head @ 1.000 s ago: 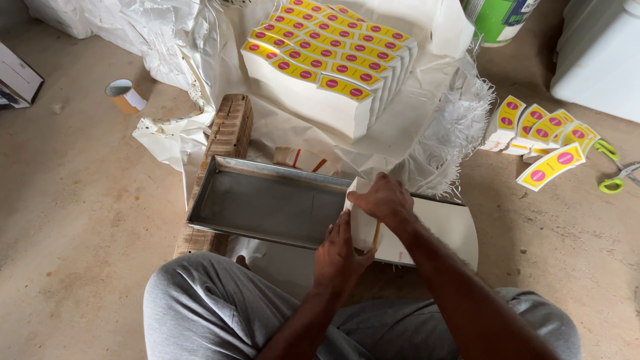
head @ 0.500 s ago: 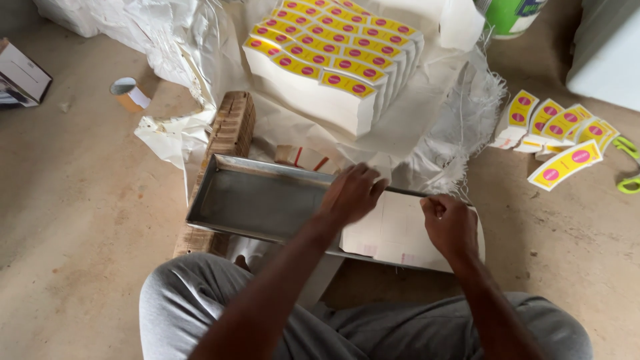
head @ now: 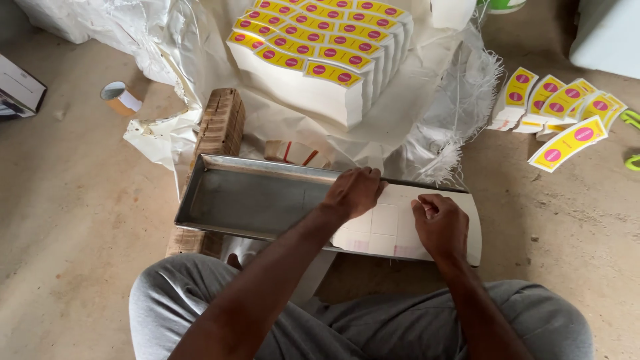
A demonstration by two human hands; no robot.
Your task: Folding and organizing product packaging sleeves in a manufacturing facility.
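White card sheet (head: 393,223), scored into squares, lies flat across the right end of a shallow metal tray (head: 257,200), its right edge overhanging the tray's right rim. Left hand (head: 355,192) rests palm-down on the sheet's upper left portion, fingers curled over the tray's far rim, pressing rather than pinching. Right hand (head: 440,225) lies on the sheet's right half with fingers bent inward; whether the fingertips pinch a fold or merely press cannot be told. The sheet appears thin, light and fairly stiff, likely to crease along its scored lines and to slide on smooth metal; the free overhanging edge at the right seems the best place to take hold. The tray rests on a wooden block (head: 220,127) on the floor (head: 80,213), before the person's crossed legs. Beyond the tray's far edge, stacked white cartons with yellow labels (head: 320,60) sit on plastic sheeting; more yellow-labelled flat cartons (head: 557,107) lie fanned on the floor to the right. A tape roll (head: 119,97) lies far left.
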